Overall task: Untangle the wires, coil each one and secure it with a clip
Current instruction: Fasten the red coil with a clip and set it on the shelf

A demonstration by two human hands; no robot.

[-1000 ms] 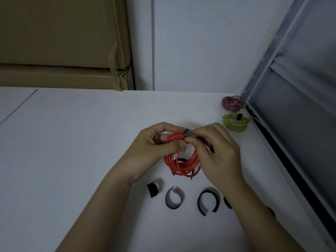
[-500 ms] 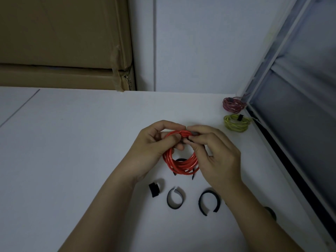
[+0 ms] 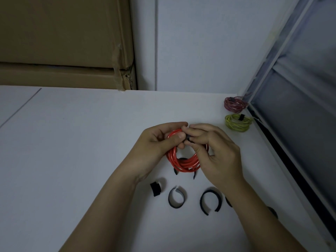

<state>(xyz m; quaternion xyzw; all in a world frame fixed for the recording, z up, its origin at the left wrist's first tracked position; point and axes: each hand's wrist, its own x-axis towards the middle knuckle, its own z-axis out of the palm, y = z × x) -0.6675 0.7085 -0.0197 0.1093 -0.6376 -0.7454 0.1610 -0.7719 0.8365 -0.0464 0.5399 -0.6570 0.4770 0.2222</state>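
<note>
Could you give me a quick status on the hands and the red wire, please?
Left hand grips red coil. Right hand pinches black clip at its top. Nothing in the way.

Went over this one looking for anything readable and came up empty. The cardboard box (image 3: pixel 63 42) at the back was plain brown on the faces I could see, no print, no label (just tape on the corner). The black clips (image 3: pixel 177 198) on the table (image 3: pixel 72 142) carried no markings either, as far as I could tell.
</note>
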